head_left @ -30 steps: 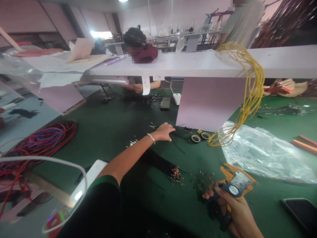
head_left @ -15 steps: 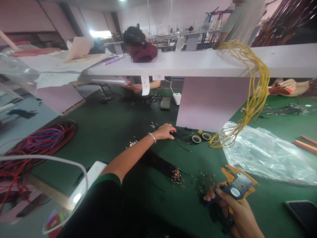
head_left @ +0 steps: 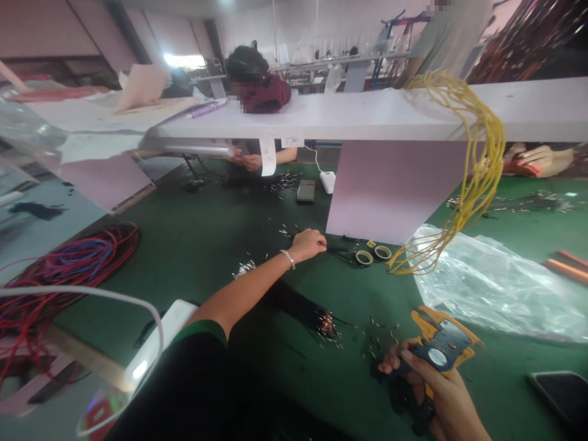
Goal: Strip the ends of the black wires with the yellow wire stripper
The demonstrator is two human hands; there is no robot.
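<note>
My left hand [head_left: 309, 245] reaches across the green mat with its fingertips pinched together on thin black wires [head_left: 339, 251]. Two tape rolls [head_left: 364, 258] lie just right of those wires. Below my left forearm rests a bundle of black wires [head_left: 303, 307] whose stripped copper ends point right. My right hand [head_left: 427, 373] is wrapped around a blue and yellow wire stripper [head_left: 445, 343], its jaws facing up. Loose wire clippings [head_left: 379, 334] are scattered beside the right fingers. Nothing shows between the stripper's jaws.
A white shelf [head_left: 340, 116] spans the back, with yellow wires [head_left: 487, 165] hanging off it. Clear plastic sheeting [head_left: 491, 282] covers the right side. Red and blue wire coils [head_left: 78, 263] lie left. A phone-like dark object [head_left: 560, 398] is lower right. Co-workers' hands [head_left: 252, 162] show beyond the shelf.
The fingers of my left hand have closed from a loose, parted shape into a pinch on the black wires. My right hand with the wire stripper stays almost still.
</note>
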